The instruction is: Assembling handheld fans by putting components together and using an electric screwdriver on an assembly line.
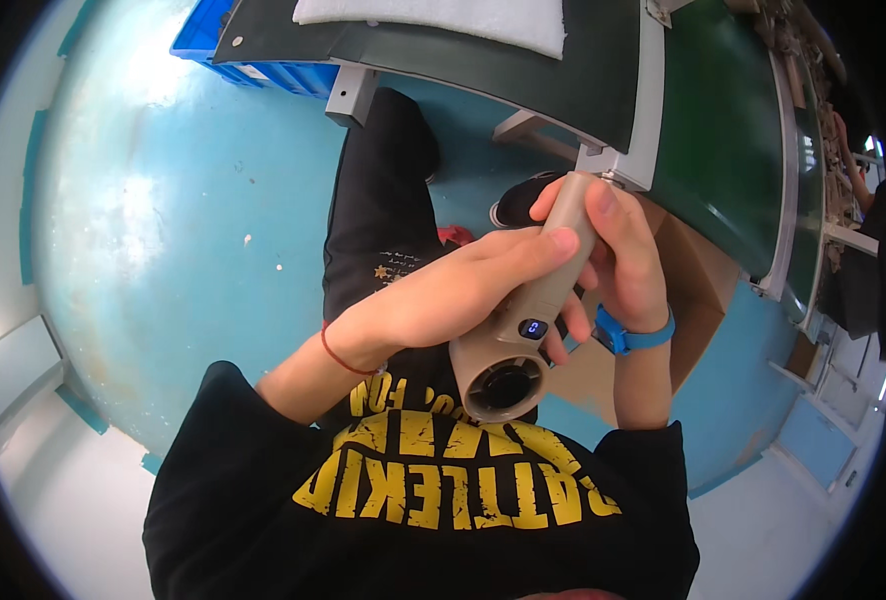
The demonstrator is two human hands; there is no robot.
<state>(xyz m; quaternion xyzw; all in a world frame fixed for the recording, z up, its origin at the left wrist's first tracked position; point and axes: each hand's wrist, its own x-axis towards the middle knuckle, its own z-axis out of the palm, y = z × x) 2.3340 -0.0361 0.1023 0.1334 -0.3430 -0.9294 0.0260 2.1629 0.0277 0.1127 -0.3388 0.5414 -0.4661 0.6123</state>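
A beige handheld fan is held at a slant in front of my chest, its round dark-centred opening nearest my body. A small display on it is lit blue. My left hand wraps the body of the fan from the left, the thumb lying along the handle. My right hand is closed round the upper end of the handle, with its thumb near the tip. Some fingers of both hands are hidden behind the fan. A blue band is on my right wrist.
Ahead stands a dark-topped table with a white foam sheet on it. A blue crate is at its left. To the right runs a green conveyor belt, above an open cardboard box. Another person's arm shows at far right.
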